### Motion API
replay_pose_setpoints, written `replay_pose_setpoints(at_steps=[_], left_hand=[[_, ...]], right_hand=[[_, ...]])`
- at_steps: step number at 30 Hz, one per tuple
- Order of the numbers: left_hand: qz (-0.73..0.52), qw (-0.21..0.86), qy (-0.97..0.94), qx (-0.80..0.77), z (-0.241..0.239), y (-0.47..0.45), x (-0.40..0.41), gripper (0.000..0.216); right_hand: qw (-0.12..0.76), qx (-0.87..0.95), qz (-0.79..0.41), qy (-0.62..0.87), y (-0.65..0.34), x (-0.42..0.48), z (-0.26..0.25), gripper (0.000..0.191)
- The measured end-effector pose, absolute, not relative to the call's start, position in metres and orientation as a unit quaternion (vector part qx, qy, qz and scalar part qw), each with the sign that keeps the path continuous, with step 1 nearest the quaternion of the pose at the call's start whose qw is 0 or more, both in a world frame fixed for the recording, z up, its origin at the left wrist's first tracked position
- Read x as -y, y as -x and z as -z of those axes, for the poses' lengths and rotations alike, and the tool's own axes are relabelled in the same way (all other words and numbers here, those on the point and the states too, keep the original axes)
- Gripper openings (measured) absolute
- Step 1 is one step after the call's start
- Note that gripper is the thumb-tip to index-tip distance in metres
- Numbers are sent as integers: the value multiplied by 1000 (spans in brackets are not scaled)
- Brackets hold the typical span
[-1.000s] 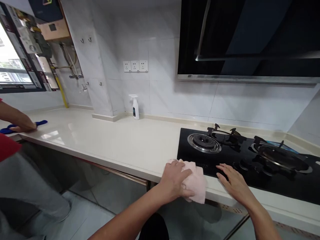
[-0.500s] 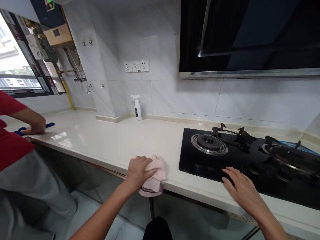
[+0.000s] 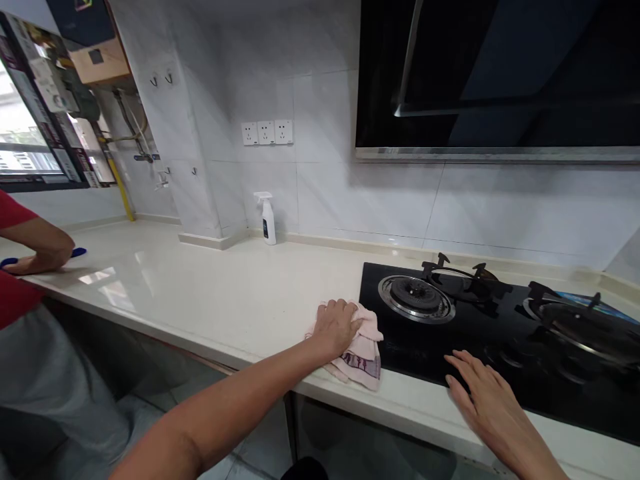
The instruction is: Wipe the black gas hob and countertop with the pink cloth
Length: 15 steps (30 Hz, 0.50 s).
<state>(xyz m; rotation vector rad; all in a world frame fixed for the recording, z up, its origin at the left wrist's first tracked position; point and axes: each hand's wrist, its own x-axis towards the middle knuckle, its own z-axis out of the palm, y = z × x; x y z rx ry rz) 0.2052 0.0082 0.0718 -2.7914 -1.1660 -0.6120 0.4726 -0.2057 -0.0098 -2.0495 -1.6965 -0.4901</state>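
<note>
Bunched under my left hand (image 3: 336, 328) is a pale pink cloth (image 3: 367, 347) with a dark purple printed patch at its lower corner. My fingers press it onto the white countertop (image 3: 225, 293), right by the left edge of the black gas stove (image 3: 410, 350). My right hand (image 3: 480, 393) lies on the front part of the stove with its fingers spread and nothing in them. The left burner (image 3: 417, 297) has no pan support on it, only its metal ring and cap.
A white spray bottle (image 3: 269, 220) stands against the tiled wall. Black pan supports (image 3: 457, 277) sit at the stove's back. A range hood (image 3: 495, 80) overhangs it. On the far left, a person in a red top (image 3: 15, 267) leans on the counter, holding something blue.
My left hand has slid the cloth rightward along the counter, from the front edge to the stove's side. My right hand has stayed on the stove. The view has shifted slightly right.
</note>
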Motion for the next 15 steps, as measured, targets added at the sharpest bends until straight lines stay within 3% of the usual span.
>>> replay_pose_setpoints(at_steps=[15], left_hand=[[139,-25,872,469,-96,-295,-138,51]], right_hand=[[245,597,185,741,-463,204,1,42]])
